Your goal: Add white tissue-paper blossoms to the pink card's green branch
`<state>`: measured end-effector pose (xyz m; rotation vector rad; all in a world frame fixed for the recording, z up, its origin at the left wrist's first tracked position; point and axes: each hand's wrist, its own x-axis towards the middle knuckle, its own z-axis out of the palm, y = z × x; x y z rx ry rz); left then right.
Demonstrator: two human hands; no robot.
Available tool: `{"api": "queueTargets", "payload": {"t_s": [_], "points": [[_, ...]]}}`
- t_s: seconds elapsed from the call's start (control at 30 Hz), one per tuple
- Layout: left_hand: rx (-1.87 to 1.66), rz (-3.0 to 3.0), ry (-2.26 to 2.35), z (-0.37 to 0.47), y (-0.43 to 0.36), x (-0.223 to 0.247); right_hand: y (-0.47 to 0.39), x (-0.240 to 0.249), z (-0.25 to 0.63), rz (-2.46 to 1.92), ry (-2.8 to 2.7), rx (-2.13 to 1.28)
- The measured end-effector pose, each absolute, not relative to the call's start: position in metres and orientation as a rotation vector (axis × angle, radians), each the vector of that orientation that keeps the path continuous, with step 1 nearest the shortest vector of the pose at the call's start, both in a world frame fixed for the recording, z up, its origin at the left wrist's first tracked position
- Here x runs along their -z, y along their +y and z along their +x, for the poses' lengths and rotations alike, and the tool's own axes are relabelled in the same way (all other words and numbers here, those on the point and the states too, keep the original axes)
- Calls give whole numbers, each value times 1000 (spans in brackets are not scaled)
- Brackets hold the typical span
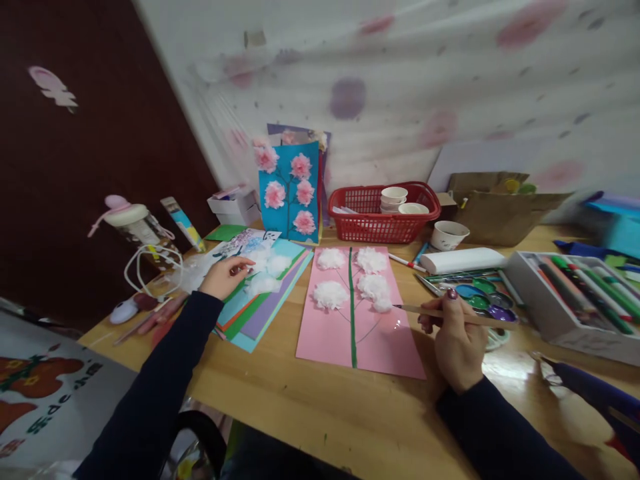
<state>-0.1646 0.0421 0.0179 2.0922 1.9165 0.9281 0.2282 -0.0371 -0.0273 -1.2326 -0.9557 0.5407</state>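
Observation:
My left hand [227, 275] is closed in a pinch at the edge of the loose white cotton [267, 270], which lies over a fanned stack of coloured paper [273, 313]. A flat wooden stick [465, 318] with a thin dark tip is held in my right hand [457, 340]. Its tip is beside a small cotton tuft [383, 304] on the pink sheet [325, 340]. White cotton puffs [330, 295] sit on both sides of that sheet's green stem [353, 320]. To the right of the stem, below the puffs, is a shiny wet-looking patch [397, 325].
Behind stand a blue card with pink flowers [287, 213] and a red basket [380, 231] holding paper cups. Rightward are a paint palette [480, 300], a marker box [555, 300] and a dark purple tool [595, 393]. A bottle [133, 223] and white cable [137, 280] are left.

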Motion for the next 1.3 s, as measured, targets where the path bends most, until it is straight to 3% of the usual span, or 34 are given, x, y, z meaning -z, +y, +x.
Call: {"api": "queueTargets", "payload": {"t_s": [0.23,1.3], "points": [[-718,2253,1821,-167,49,4,-38,27,229,-1234,-977,-565],[-1143,1973,2052,-186,40,22,-40,37,230,-1232,-1201,-551]]}}
